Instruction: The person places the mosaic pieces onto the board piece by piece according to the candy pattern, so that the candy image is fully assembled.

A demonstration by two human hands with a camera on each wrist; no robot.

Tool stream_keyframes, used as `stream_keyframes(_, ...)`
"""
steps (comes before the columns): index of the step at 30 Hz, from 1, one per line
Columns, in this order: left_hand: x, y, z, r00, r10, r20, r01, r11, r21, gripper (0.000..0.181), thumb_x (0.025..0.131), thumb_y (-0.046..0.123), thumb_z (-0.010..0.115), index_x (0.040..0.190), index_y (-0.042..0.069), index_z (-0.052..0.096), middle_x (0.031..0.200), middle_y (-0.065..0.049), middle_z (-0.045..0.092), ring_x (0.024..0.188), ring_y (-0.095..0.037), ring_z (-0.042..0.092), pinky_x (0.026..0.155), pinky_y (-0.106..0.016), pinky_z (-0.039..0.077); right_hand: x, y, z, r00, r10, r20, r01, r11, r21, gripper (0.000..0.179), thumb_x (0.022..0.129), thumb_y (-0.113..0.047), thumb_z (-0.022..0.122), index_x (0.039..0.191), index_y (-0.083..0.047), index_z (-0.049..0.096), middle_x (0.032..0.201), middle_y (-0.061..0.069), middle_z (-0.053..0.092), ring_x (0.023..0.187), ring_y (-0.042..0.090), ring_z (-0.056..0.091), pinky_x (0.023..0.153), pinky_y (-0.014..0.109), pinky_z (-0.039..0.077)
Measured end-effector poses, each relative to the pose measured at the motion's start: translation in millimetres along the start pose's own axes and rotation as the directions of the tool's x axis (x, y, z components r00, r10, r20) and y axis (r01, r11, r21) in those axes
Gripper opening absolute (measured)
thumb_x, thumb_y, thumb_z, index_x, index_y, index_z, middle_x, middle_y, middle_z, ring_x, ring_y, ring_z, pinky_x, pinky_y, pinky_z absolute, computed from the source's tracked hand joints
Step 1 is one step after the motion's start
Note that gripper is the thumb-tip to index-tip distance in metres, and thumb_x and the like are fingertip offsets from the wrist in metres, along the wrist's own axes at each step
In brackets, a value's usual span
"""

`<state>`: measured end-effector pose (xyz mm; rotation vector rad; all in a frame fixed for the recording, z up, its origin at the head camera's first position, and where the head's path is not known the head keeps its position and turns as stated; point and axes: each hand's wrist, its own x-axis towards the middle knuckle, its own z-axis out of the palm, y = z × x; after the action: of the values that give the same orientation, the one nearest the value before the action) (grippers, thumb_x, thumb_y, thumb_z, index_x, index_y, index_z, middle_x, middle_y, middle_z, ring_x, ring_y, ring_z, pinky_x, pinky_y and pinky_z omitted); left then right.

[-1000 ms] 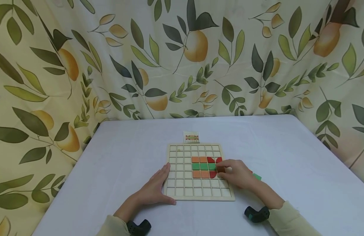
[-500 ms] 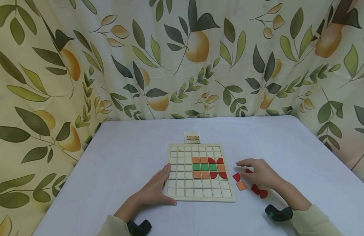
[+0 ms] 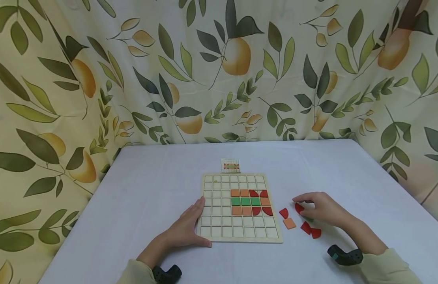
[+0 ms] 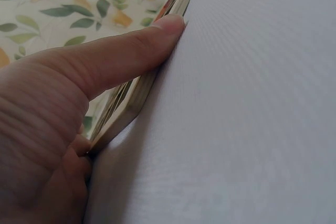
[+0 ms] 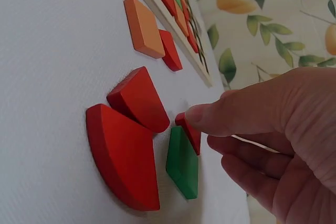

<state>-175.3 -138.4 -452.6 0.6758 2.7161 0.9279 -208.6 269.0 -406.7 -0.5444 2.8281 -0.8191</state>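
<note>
Right wrist view, centre: right hand touches red quarter-circle tile with thumb, pinch unclear, beside green tile mostly hidden from head camera; there, left of centre, left hand, thumb spread, touches grid board, white cloth below

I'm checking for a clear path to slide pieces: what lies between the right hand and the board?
Between the right hand and the board lie a red piece and an orange square, as the head view shows.

A fruit-print curtain screens this white-clothed table into an indoor nook
</note>
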Motion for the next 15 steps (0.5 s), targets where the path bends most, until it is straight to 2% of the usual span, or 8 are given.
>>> stream_keyframes(7, 0.9, -0.8, 0.6, 1.0, -0.005, -0.003, 0.005, 1.0, 0.006, 0.13, 0.055, 0.066, 0.074, 0.148, 0.007, 0.006, 0.153, -0.003, 0.004, 0.138, -0.015, 0.003, 0.11, -0.039, 0.009, 2.7, 1.6, 3.0, 1.0, -0.005, 0.013, 0.005, 1.0, -0.008, 0.033, 0.074, -0.002, 0.074, 0.107, 0.0, 0.067, 0.105, 0.014, 0.064, 0.099, 0.033, 0.058, 0.08, 0.045, 0.05)
stream_keyframes(15, 0.8, -0.6, 0.3, 1.0, -0.003, -0.001, 0.003, 1.0, 0.007, 0.13, 0.055, 0.066, 0.075, 0.148, 0.007, 0.006, 0.153, -0.004, 0.005, 0.138, -0.016, 0.004, 0.11, -0.04, 0.009, 6.1, 1.3, 8.2, 0.996, -0.008, -0.084, 0.004, 0.999, -0.04, 0.03, 0.076, -0.008, 0.074, 0.104, 0.0, 0.068, 0.1, 0.012, 0.065, 0.093, 0.03, 0.059, 0.079, 0.043, 0.051)
